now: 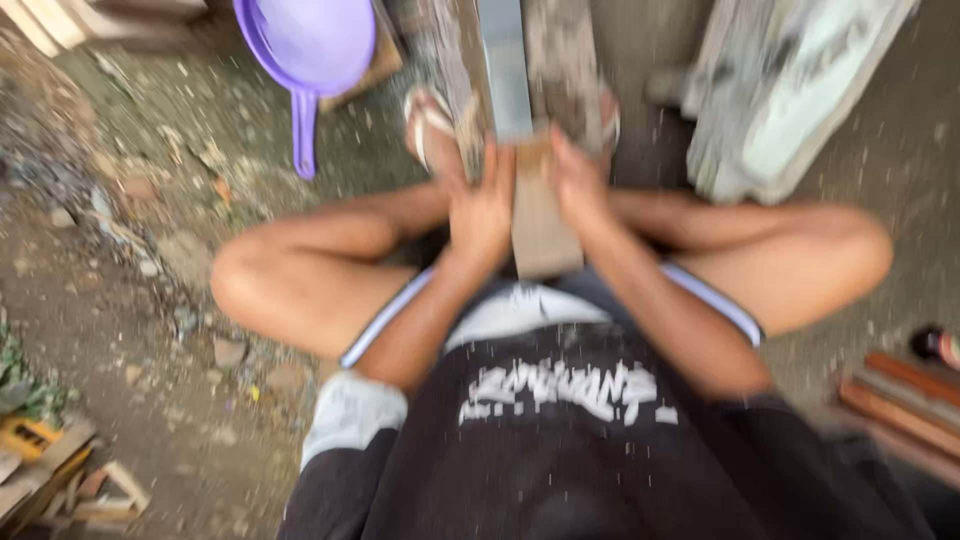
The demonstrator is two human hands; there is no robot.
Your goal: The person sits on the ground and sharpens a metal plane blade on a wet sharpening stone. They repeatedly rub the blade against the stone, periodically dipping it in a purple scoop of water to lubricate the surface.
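Blurred view from the head camera, straight down over a seated body on bare dirt ground [120, 300]. Both knees spread wide, black shirt with white print low in the frame, dark shorts with a pale stripe at each hem.

Left hand [482, 212] pressed against the left edge of a wooden block [543, 235], fingers curled along its side and closed on it. Right hand [578, 185] on the opposite edge of the same block, fingers likewise wrapped against the wood; exact finger spacing lost to motion blur. Block upright between the two palms, centred between the knees, just in front of the shorts, its far end meeting a flat grey metal bar [505, 65] running away toward the top of the frame.

On either side of the bar, two rough grey planks [562, 60] lying lengthwise, with a sandalled foot [430, 120] resting at the left one and another foot at the right, partly hidden behind the right hand.

Purple plastic dipper [312, 50] with a long handle on the ground at upper left, well apart from the hands. Weathered pale slab [790, 90] leaning at upper right. Stack of reddish wooden strips [900, 400] at the right edge. Scrap wood and a yellow object [30, 435] in the lower left corner.
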